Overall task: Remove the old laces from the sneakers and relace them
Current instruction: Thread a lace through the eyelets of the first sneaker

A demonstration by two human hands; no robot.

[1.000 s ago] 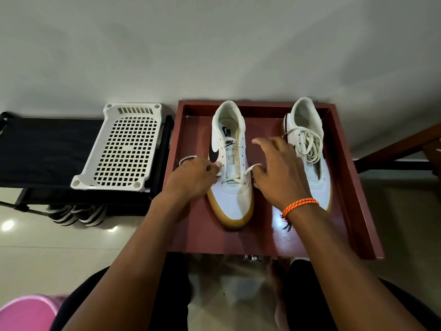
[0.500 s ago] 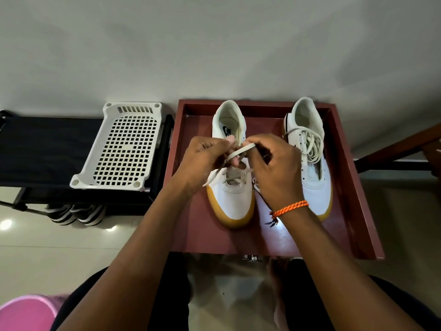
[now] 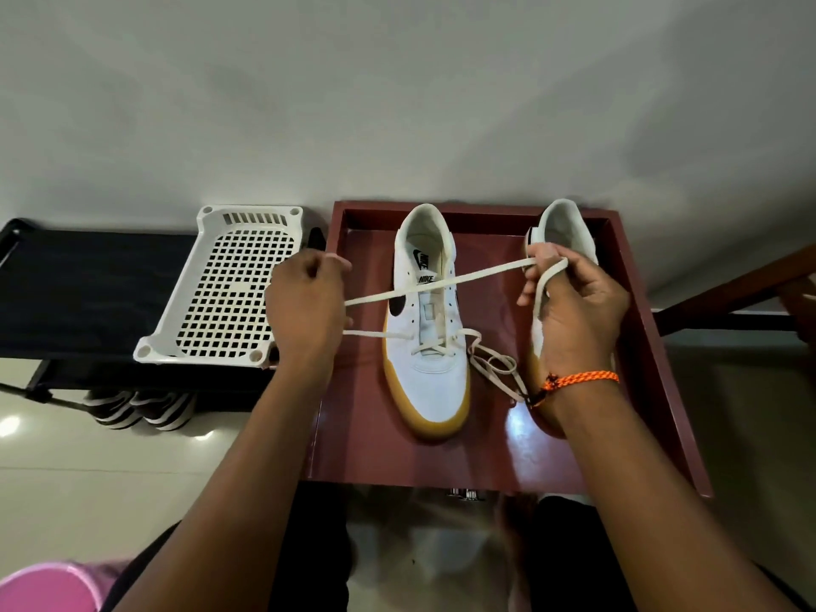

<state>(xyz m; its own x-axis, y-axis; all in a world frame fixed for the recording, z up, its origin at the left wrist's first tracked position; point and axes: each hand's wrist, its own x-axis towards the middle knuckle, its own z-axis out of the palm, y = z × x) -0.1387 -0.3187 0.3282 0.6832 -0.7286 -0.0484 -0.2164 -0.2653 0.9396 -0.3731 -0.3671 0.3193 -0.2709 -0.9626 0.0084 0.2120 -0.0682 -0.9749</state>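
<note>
Left hand [image 3: 304,309] and right hand [image 3: 574,307] grip the flat cream lace [image 3: 441,284], fingers clamped. It stretches taut above the white gum-soled sneaker [image 3: 430,346], likely evening both ends.

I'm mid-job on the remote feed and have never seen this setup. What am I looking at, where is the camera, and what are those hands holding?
There is no machine here: these are a person's two bare hands. The single picture comes from a camera worn on the person's head, looking forward and down.

A red-brown tray holds two white sneakers. The near sneaker sits in the middle; the other sneaker is partly behind the right hand.

The left hand and the right hand each grip the cream lace, pulled taut across the middle sneaker. It is threaded only through the lowest eyelets near the toe. More lace lies loose on the tray.

Left of the tray is a white perforated basket on a dark rack.
</note>
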